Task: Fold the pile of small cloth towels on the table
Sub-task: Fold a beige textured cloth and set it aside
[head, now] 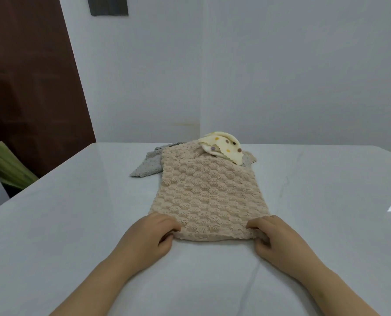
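- Two-handed hold toward near edge of table (76, 224): left hand (153, 233), right hand (278, 238), fingers curled together, pinching near corners of beige towel (209, 195).
- Mid-table: laid flat, far end overlapping grey towel (144, 166).
- Toward far edge: crumpled dotted yellow cloth (224, 147) on top.

Your beige towel (209, 192), plush with a honeycomb weave, lies spread flat on the table (76, 224), running lengthwise away from you. Your left hand (149, 236) and right hand (278, 238) pinch its near corners. Its far end overlaps a grey towel (148, 166) poking out leftward. A crumpled cream dotted towel (224, 148) sits on that far end.
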Tool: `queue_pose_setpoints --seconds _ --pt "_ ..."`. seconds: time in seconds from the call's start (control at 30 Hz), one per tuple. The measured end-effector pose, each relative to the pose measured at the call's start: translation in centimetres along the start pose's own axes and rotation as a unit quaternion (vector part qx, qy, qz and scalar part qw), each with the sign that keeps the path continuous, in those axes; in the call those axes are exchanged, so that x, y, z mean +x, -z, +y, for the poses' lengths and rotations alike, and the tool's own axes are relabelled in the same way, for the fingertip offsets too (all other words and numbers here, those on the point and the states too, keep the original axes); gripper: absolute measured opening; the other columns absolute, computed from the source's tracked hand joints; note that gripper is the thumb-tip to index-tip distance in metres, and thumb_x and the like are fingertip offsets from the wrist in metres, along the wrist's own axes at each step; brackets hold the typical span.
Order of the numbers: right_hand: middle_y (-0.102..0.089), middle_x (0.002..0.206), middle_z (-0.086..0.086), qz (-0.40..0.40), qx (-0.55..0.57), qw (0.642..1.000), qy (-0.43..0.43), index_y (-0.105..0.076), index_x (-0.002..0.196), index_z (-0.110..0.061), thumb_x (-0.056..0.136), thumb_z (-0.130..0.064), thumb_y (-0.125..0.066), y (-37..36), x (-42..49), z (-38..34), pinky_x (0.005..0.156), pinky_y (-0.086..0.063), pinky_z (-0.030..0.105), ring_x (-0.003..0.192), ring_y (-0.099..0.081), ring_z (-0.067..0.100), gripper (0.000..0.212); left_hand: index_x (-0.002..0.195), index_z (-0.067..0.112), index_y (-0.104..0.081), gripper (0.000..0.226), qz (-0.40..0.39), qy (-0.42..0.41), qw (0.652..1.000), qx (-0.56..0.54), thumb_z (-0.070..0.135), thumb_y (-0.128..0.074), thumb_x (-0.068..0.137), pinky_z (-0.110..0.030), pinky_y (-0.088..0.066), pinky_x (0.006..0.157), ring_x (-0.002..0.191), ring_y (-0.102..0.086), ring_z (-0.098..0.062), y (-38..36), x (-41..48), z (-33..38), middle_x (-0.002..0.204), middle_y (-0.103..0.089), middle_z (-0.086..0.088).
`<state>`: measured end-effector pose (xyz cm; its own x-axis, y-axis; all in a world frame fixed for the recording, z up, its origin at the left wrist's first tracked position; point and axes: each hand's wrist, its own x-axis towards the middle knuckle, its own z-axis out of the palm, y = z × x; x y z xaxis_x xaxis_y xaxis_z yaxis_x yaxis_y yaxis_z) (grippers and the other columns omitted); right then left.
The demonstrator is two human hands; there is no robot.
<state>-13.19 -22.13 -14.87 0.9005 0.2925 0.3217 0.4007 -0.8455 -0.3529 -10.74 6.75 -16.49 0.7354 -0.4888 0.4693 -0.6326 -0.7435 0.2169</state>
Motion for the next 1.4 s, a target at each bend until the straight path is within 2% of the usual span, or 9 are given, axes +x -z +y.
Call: queue_pose_setpoints --seconds 0.2,0.33,0.4,0.5,0.67,0.97,1.1,1.27,1.4 --pt "-0.049 0.106 -0.015 0.042 -0.001 0.997 -0.06 -0.051 0.116 -0.022 0.081 0.001 -0.047 0.1 -0.1 1.0 0.078 -0.031 0.016 0.108 -0.046 0.01 0.042 0.088 0.031 -0.059 0.031 0.061 0.079 0.994 0.036 0.029 -0.037 0.066 -0.016 -0.044 0.063 0.076 -0.054 -0.006 0.4 -0.3 -1.3 0.078 -0.068 0.016" --pt "-0.064 0.086 -0.015 0.092 0.086 0.986 -0.112 -0.058 0.089 -0.033 0.078 0.002 -0.058 0.3 -0.4 1.3 0.071 -0.038 0.014 0.085 -0.057 0.012 0.036 0.075 0.04 -0.061 0.018 0.115 0.194 0.969 -0.104 0.024 -0.053 0.081 -0.002 -0.036 0.071 0.088 -0.05 0.012 1.2 -0.1 -0.8 0.087 -0.06 0.038" --pt "-0.067 0.077 -0.015 0.123 0.159 0.97 -0.135 -0.059 0.075 -0.038 0.081 0.0 -0.059 0.6 -0.5 1.2 0.066 -0.04 0.008 0.074 -0.058 0.013 0.038 0.073 0.038 -0.062 0.03 0.134 0.225 0.95 -0.169 0.011 -0.061 0.085 -0.001 -0.037 0.07 0.086 -0.055 0.011 1.1 0.0 -0.9 0.091 -0.062 0.031" --pt "-0.065 0.075 -0.022 0.121 0.237 0.953 -0.146 -0.066 0.074 -0.026 0.088 -0.01 -0.055 1.0 -0.4 0.7 0.064 -0.037 0.004 0.076 -0.057 0.003 0.024 0.079 0.034 -0.063 0.025 0.113 0.252 0.933 -0.231 0.01 -0.06 0.087 -0.007 -0.039 0.064 0.075 -0.057 0.002 1.4 0.0 -0.8 0.082 -0.066 0.018" --pt "-0.043 0.06 0.003 0.097 0.286 0.938 -0.171 -0.049 0.072 0.007 0.091 -0.012 -0.051 0.8 -0.4 1.3 0.052 -0.025 0.021 0.061 -0.038 0.015 0.028 0.08 0.014 -0.06 0.016 0.082 0.26 0.948 -0.164 0.02 -0.052 0.092 -0.018 -0.036 0.059 0.064 -0.049 -0.005 1.3 0.1 -0.4 0.064 -0.059 -0.003" --pt "-0.028 0.054 -0.002 0.163 0.321 0.921 -0.151 -0.034 0.057 -0.008 0.086 -0.011 -0.057 1.2 -0.5 0.3 0.044 -0.019 0.018 0.05 -0.025 0.006 0.037 0.074 0.017 -0.059 0.016 0.183 0.276 0.927 -0.176 0.017 -0.055 0.09 -0.011 -0.036 0.056 0.061 -0.049 -0.007 2.3 0.0 0.4 0.058 -0.056 -0.005" --pt "-0.037 0.053 -0.009 0.107 0.285 0.941 -0.148 -0.048 0.064 -0.01 0.093 -0.012 -0.05 0.7 -0.4 0.8 0.049 -0.025 0.017 0.051 -0.033 0.004 0.029 0.086 0.013 -0.059 0.015 0.115 0.29 0.939 -0.145 0.023 -0.05 0.093 -0.017 -0.036 0.059 0.067 -0.055 -0.018 2.0 0.0 0.2 0.072 -0.062 -0.006" --pt "-0.04 0.046 -0.012 0.086 0.234 0.955 -0.158 -0.044 0.064 -0.01 0.092 -0.016 -0.05 0.7 -0.1 0.8 0.049 -0.029 0.016 0.048 -0.036 0.005 0.029 0.092 0.022 -0.049 0.013 0.039 0.273 0.96 -0.04 0.031 -0.04 0.097 -0.022 -0.038 0.066 0.079 -0.055 -0.016 2.1 0.4 0.6 0.081 -0.06 0.007" --pt "-0.037 0.045 -0.008 0.071 0.197 0.966 -0.15 -0.037 0.057 -0.01 0.088 -0.008 -0.055 0.9 -0.5 0.6 0.048 -0.029 0.017 0.047 -0.036 0.006 0.035 0.097 0.019 -0.056 0.018 0.011 0.279 0.958 -0.061 0.033 -0.044 0.095 -0.028 -0.044 0.077 0.087 -0.06 -0.015 2.6 0.3 1.1 0.087 -0.065 0.008"
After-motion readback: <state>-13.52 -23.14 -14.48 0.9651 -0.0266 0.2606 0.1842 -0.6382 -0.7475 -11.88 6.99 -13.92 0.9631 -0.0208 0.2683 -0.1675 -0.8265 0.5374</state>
